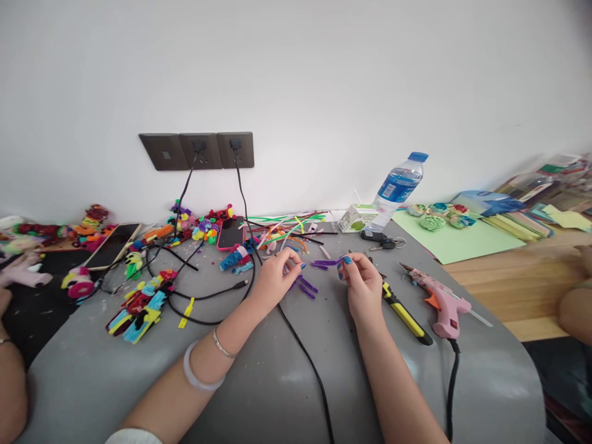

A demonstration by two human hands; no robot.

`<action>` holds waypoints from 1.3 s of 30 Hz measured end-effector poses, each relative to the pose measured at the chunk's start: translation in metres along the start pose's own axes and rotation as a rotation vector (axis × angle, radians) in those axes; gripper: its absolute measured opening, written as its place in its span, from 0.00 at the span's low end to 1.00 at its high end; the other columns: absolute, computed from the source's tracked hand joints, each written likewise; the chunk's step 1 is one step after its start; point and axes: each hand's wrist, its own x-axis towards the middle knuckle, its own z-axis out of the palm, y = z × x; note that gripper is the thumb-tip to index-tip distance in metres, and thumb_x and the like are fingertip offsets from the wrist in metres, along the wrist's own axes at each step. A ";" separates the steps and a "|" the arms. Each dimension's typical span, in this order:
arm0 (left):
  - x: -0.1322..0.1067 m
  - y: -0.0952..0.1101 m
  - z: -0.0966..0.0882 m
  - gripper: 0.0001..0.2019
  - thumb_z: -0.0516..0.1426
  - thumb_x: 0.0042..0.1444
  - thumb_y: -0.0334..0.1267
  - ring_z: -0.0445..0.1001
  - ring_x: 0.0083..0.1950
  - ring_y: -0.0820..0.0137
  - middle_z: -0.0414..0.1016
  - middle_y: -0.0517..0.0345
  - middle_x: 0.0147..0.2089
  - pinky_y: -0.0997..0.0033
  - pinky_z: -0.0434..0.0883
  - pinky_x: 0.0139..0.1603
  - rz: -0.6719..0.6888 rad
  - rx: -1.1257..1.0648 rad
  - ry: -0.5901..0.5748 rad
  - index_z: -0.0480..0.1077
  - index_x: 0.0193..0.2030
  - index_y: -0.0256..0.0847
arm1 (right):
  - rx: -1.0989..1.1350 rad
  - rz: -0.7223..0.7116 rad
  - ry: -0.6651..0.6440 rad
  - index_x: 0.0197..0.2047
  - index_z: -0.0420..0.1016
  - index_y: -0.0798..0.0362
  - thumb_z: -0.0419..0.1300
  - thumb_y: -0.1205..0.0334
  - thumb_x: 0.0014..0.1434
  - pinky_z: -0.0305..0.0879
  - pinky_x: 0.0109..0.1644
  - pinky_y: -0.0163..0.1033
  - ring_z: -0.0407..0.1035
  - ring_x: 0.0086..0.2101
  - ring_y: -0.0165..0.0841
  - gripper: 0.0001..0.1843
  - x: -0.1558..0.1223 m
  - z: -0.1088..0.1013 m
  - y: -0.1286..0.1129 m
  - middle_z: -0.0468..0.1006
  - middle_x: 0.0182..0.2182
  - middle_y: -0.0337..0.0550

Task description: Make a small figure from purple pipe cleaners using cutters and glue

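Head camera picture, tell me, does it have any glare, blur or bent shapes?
In the head view, soft glare sits on the grey table; in the head view, clutter at far right looks smeared, while the left hand and right hand look clearer; in the head view, the bottle leans outward, probably wide-lens distortion.

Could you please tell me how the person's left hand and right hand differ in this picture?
The left hand has a thick pale bangle and a thin silver bracelet behind it; the right hand has none. The right hand clearly pinches a purple strip, while whether the left hand holds anything is hard to tell. Both show blue nail polish and are over the grey table.
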 end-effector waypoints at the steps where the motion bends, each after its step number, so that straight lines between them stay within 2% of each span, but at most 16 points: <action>1: 0.000 0.000 -0.001 0.03 0.54 0.61 0.34 0.71 0.32 0.72 0.73 0.61 0.34 0.74 0.65 0.32 0.006 0.010 0.003 0.65 0.36 0.41 | 0.003 0.004 -0.010 0.33 0.71 0.50 0.62 0.47 0.58 0.57 0.27 0.34 0.61 0.23 0.28 0.15 0.000 0.000 0.000 0.69 0.23 0.36; 5: 0.000 0.002 -0.003 0.10 0.49 0.65 0.35 0.70 0.32 0.71 0.67 0.60 0.30 0.73 0.63 0.32 0.078 0.042 -0.003 0.62 0.31 0.41 | -0.006 0.003 -0.040 0.34 0.71 0.50 0.62 0.46 0.59 0.57 0.26 0.34 0.61 0.23 0.29 0.15 0.000 0.000 0.000 0.69 0.23 0.37; 9: -0.001 0.005 -0.002 0.01 0.53 0.62 0.34 0.71 0.34 0.72 0.72 0.59 0.37 0.74 0.66 0.34 0.080 -0.028 -0.049 0.65 0.40 0.41 | -0.011 0.004 -0.086 0.34 0.72 0.50 0.62 0.45 0.59 0.58 0.27 0.35 0.61 0.24 0.29 0.16 -0.001 0.002 -0.002 0.69 0.23 0.37; 13: -0.003 0.009 0.000 0.12 0.60 0.58 0.35 0.74 0.40 0.70 0.76 0.57 0.43 0.72 0.70 0.40 0.126 -0.012 -0.104 0.67 0.48 0.42 | -0.021 0.029 -0.202 0.32 0.72 0.51 0.63 0.46 0.57 0.58 0.27 0.35 0.60 0.23 0.29 0.16 -0.002 0.004 -0.007 0.69 0.23 0.37; 17: -0.003 0.010 0.000 0.08 0.61 0.58 0.34 0.75 0.44 0.68 0.77 0.57 0.43 0.69 0.71 0.47 0.191 0.033 -0.098 0.70 0.44 0.42 | -0.050 0.013 -0.243 0.32 0.72 0.51 0.63 0.45 0.58 0.59 0.27 0.35 0.61 0.24 0.30 0.16 -0.002 0.006 -0.010 0.69 0.22 0.37; 21: -0.002 0.008 -0.001 0.03 0.58 0.61 0.33 0.75 0.42 0.69 0.77 0.56 0.41 0.70 0.71 0.45 0.237 0.026 -0.072 0.72 0.41 0.41 | -0.055 0.003 -0.242 0.32 0.72 0.50 0.62 0.45 0.58 0.59 0.27 0.35 0.61 0.23 0.30 0.17 -0.002 0.006 -0.010 0.69 0.22 0.37; 39: 0.001 0.006 -0.002 0.05 0.58 0.62 0.32 0.76 0.41 0.70 0.77 0.52 0.39 0.72 0.73 0.43 0.363 -0.019 -0.073 0.77 0.41 0.38 | -0.022 -0.004 -0.254 0.32 0.71 0.50 0.62 0.44 0.59 0.58 0.28 0.35 0.60 0.24 0.30 0.17 -0.004 0.006 -0.010 0.68 0.23 0.37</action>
